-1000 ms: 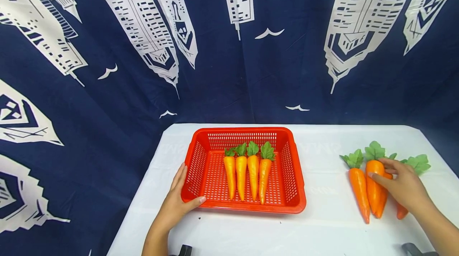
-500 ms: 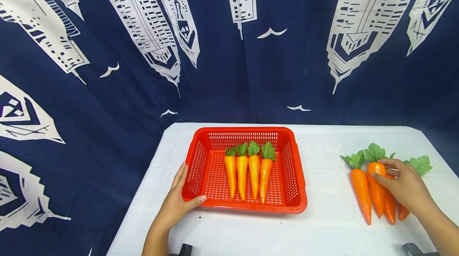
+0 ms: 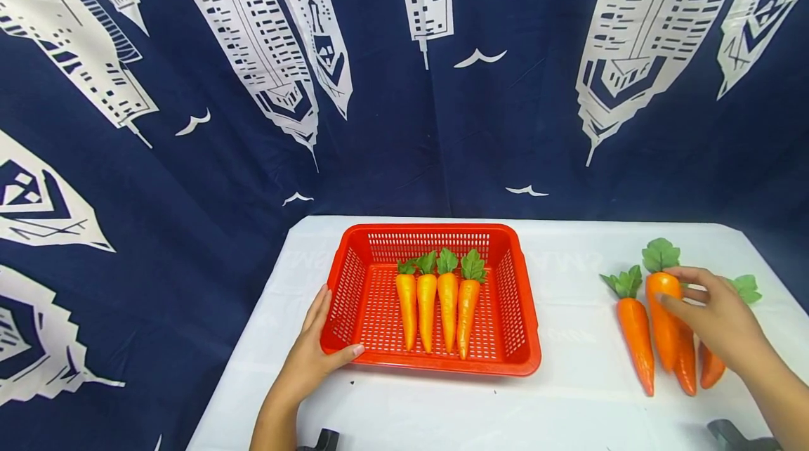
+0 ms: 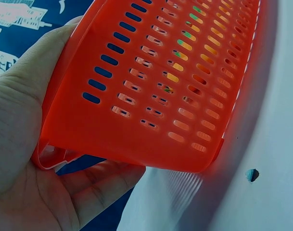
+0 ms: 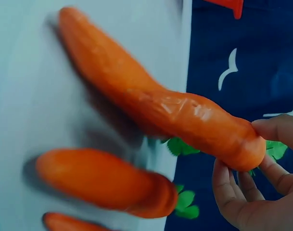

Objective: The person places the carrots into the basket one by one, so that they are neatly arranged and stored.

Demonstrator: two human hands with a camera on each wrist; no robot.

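My right hand (image 3: 717, 314) pinches an orange carrot (image 3: 663, 321) near its leafy top, thumb on one side and fingers on the other. In the right wrist view the held carrot (image 5: 218, 127) tilts up from the table, its tip end overlapping other carrots. Another carrot (image 3: 635, 345) lies to its left, one (image 3: 685, 363) partly beneath it, and one (image 3: 713, 369) on the right, partly hidden by the hand. My left hand (image 3: 310, 349) grips the near left corner of a red plastic basket (image 3: 442, 365), thumb at the front rim and fingers along the side.
Inside the basket several slimmer yellow-orange carrots (image 3: 426, 310) lie in a row, leaves toward the back. A white cloth (image 3: 569, 409) covers the table. Behind it hangs a navy curtain (image 3: 392, 156) with white buildings and birds. A small dark speck (image 4: 252, 174) is on the cloth.
My right hand has raised the pinched carrot slightly and away from me, uncovering more of the carrot beneath it. The left hand and the basket have stayed in place.
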